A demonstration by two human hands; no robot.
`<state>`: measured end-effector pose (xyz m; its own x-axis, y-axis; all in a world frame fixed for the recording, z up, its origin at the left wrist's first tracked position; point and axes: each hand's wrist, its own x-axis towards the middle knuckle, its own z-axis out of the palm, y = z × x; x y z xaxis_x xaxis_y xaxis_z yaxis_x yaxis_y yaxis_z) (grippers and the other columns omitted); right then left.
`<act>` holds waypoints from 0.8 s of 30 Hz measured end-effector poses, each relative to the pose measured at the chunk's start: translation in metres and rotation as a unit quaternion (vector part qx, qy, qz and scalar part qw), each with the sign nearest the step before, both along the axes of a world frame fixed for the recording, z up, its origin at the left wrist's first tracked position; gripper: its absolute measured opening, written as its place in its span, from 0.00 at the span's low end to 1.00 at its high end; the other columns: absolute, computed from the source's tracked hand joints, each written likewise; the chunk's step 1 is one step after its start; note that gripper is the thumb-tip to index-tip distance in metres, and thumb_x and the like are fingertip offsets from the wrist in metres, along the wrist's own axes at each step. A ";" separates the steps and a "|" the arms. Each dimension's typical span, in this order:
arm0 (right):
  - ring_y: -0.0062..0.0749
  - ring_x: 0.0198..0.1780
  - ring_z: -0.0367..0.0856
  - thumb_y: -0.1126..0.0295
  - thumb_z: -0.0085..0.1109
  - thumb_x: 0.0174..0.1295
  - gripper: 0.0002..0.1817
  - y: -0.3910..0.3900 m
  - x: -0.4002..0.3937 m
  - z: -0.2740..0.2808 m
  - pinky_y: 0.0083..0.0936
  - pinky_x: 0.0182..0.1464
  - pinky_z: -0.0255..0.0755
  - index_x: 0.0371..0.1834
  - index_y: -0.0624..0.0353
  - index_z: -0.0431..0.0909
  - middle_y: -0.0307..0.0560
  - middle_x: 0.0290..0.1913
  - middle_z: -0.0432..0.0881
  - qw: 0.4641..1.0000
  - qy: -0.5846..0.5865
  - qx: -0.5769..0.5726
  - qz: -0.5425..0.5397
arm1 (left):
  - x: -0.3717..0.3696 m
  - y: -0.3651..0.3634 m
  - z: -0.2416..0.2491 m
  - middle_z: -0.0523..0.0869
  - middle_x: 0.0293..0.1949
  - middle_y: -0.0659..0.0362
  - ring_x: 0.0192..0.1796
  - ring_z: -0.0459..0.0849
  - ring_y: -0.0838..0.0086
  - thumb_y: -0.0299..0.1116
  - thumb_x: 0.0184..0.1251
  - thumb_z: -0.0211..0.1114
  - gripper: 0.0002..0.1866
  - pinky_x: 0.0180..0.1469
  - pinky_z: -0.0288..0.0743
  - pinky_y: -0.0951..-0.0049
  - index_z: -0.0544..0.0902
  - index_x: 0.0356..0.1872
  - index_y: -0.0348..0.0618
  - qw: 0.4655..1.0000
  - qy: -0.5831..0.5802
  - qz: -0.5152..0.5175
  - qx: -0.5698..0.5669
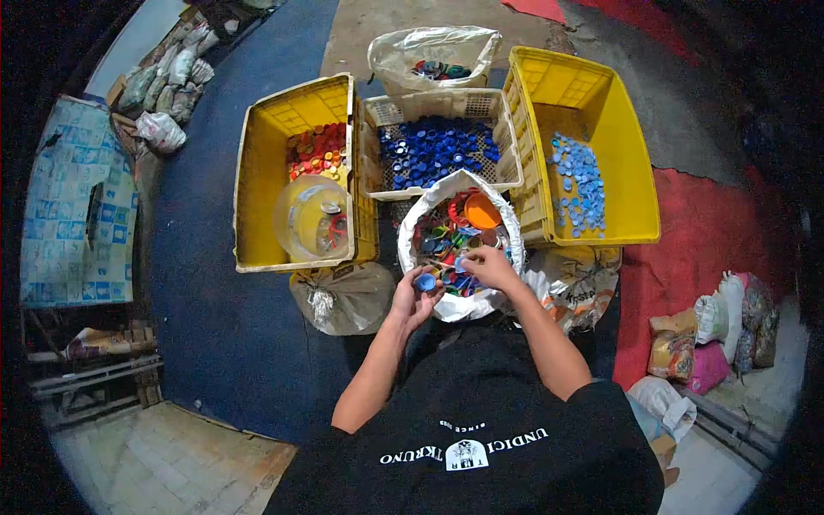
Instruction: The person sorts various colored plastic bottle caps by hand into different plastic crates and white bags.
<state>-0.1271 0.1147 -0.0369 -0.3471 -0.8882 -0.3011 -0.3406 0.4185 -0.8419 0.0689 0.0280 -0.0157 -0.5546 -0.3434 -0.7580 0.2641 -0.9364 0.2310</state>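
The left hand (412, 302) cradles a blue bottle cap (426, 282) in loosely curled fingers, while the right hand (493, 268) pinches a light-blue cap (461, 264) between narrowed fingers over a white woven sack (409, 242). Just beyond both sets of fingers, mixed caps (440, 246) fill the sack's mouth, topped by a round orange lid (481, 211). Farther ahead of the fingers, a white perforated crate (370, 163) holds dark-blue caps (438, 150). Left of the fingers, a yellow crate (264, 163) carries red and yellow caps (319, 150), with a translucent round container (299, 216) at its near end; right of them, a second yellow crate (624, 163) contains pale-blue caps (579, 180).
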 end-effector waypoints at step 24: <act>0.43 0.63 0.70 0.64 0.51 0.68 0.28 0.093 -0.108 0.102 0.39 0.62 0.70 0.68 0.63 0.59 0.55 0.64 0.64 0.684 -0.378 -0.353 -0.514 | -0.264 -0.015 0.109 0.59 0.70 0.40 0.70 0.61 0.53 0.72 0.65 0.38 0.50 0.71 0.51 0.56 0.51 0.73 0.37 0.926 0.116 -0.324 -0.157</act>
